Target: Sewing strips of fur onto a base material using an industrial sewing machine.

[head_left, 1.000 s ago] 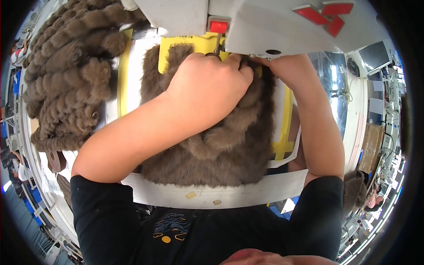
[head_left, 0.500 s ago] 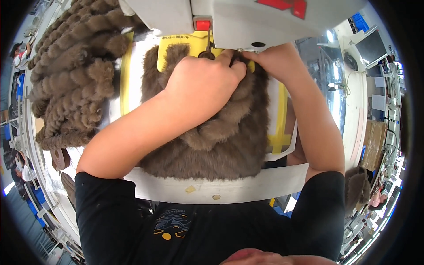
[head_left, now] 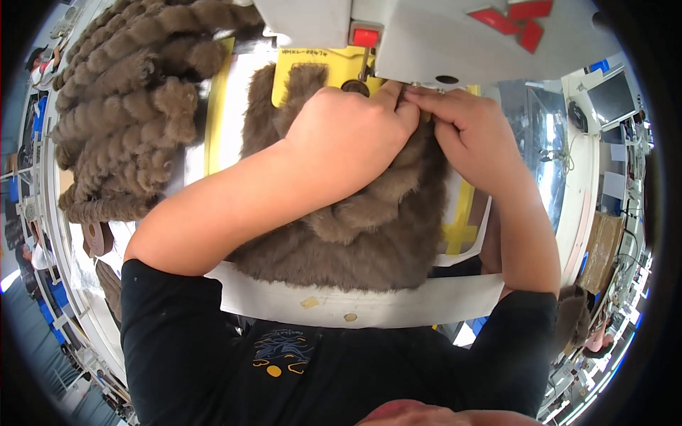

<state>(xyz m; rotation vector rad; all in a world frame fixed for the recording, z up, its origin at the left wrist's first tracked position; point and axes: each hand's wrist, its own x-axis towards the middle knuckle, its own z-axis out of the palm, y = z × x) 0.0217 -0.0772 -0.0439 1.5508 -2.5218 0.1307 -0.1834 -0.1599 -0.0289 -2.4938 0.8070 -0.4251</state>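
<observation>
A brown fur piece (head_left: 341,259) lies under the white sewing machine head (head_left: 426,50), with a ridged fur strip (head_left: 362,213) folded on top of it. My left hand (head_left: 355,138) rests on the fur beside the presser foot, its fingers closed in a pinch on the fur edge. Across from it, my right hand (head_left: 469,131) has curled fingers, with the index finger and thumb meeting the left fingertips at that same edge. The exact grip is partly hidden under the machine head. A yellow plate (head_left: 341,60) surrounds the needle area.
Several ridged brown fur strips (head_left: 142,106) are piled at the left. Beside them stands a brown roll (head_left: 97,238). A white curved table edge (head_left: 398,305) runs in front of me. To the right are a cardboard box (head_left: 600,245), a dark screen (head_left: 614,92) and a brown fur bundle (head_left: 572,316).
My right hand has turned and drawn back from under the machine head, so its curled fingers now show. My left hand stays on the fur. The whole view has shifted slightly.
</observation>
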